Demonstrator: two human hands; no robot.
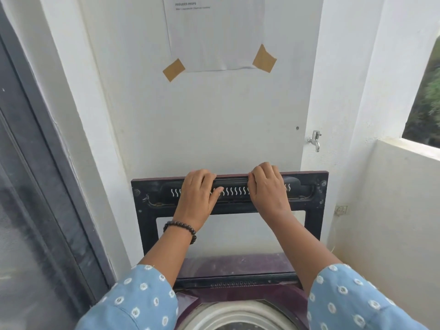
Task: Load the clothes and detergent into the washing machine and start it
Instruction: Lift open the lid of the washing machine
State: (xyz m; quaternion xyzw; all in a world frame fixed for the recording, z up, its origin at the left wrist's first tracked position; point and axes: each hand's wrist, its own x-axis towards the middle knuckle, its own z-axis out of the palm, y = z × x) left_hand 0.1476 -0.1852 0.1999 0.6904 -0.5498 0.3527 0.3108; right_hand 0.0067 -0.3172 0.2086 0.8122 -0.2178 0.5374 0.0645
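Observation:
The dark maroon top-loading washing machine point(240, 294) stands below me against the white wall. Its glass lid point(314, 210) is raised upright, the black underside facing me. My left hand point(198, 194) grips the lid's top edge left of centre, fingers curled over the rim, a bead bracelet on the wrist. My right hand point(267, 186) grips the same top edge right of centre. The round drum opening point(238, 315) shows at the bottom edge of the view; its inside is hidden. No clothes or detergent are in view.
A metal tap point(314, 139) sticks out of the wall to the right of the lid. A wall socket point(341, 210) sits lower right by a low balcony wall point(404, 210). A dark sliding door frame point(47, 186) runs along the left. A taped paper point(214, 32) hangs above.

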